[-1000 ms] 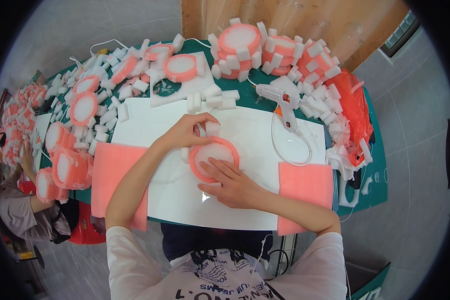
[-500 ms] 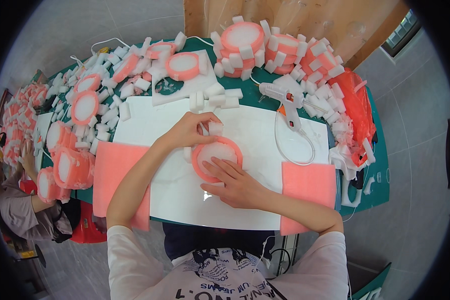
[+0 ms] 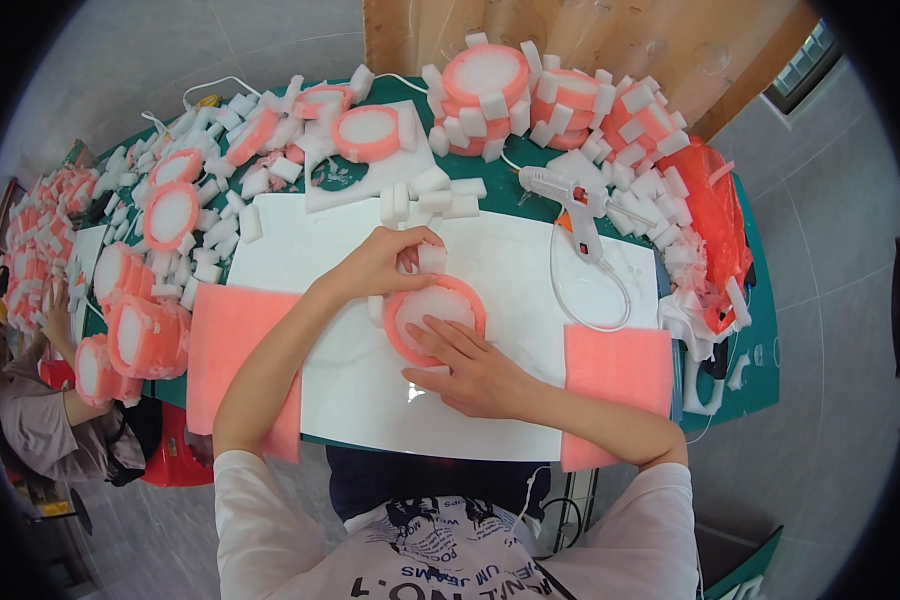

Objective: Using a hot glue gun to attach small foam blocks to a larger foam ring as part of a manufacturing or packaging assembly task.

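While the right hand [image 3: 475,370] lies flat, fingers slightly apart, on the white face of a round pink-rimmed foam pad [image 3: 430,300], the left hand [image 3: 385,262] pinches a small white rectangular foam block [image 3: 431,259] between thumb and fingertips. The block stands at the pad's far edge; whether it meets the rim fully, cannot tell. The pad lies under the right fingers, just nearer the body than the left hand. A second white foam block [image 3: 375,310] sits against the rim, below the left wrist.

Step in hand, as judged: left sets the block at the rim, right steadies the pad. From this grip, the next move calls for light, even pressure from the left pinch, with no sliding under the right palm; soft foam would likely dent if squeezed hard.

Surface: glossy white board [image 3: 350,390] beneath both hands, on a dark green table [image 3: 750,370]. One flat pink foam sheet [image 3: 215,340] lies by the left forearm, another pink foam sheet [image 3: 618,360] by the right. Beyond the right hand, to its right, rests a white glue gun [image 3: 582,225] with orange trigger; beyond the left, a cluster of white foam blocks [image 3: 430,195].

Room: grey tiling [image 3: 820,300]; a co-worker [image 3: 40,400] well to the left hand's left.
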The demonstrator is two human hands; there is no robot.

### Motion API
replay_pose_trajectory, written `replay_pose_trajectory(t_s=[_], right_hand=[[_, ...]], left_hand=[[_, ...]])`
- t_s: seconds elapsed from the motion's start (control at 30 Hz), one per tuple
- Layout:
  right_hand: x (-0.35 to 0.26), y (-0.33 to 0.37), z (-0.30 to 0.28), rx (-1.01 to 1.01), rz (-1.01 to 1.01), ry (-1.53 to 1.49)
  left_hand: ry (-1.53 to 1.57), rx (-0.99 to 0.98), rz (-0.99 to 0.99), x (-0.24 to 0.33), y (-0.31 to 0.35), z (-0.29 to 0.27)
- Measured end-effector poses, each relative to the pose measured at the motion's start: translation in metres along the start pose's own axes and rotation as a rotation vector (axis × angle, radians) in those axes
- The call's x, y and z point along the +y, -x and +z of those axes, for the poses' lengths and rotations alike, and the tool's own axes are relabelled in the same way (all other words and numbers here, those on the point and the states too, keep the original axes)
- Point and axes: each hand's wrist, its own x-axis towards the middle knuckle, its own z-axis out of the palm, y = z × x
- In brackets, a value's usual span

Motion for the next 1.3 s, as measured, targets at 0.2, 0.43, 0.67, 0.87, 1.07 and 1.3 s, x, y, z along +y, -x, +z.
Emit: replay_pose_trajectory(t_s=[0.2,0.43,0.67,0.87,1.07,1.3], right_hand=[[-0.001,0.0,0.001,0.008,0.003,0.015],[-0.006,0.001,0.0,0.013,0.036,0.06],[-0.008,0.001,0.001,0.03,0.088,0.068],[-0.011,-0.002,-0.001,0.03,0.119,0.062],[-0.011,-0.002,-0.001,0.02,0.124,0.051],[-0.01,0.0,-0.001,0.012,0.106,0.056]], left_hand=[[-0.002,-0.04,-0.018,0.001,0.001,-0.003],[0.031,-0.057,-0.051,0.004,0.0,-0.004],[-0.004,-0.06,-0.028,0.002,-0.001,-0.002],[0.035,-0.088,-0.033,0.003,-0.001,-0.006],[0.036,-0.094,-0.043,0.006,-0.001,-0.006],[0.006,-0.067,-0.055,0.006,-0.001,-0.004]])
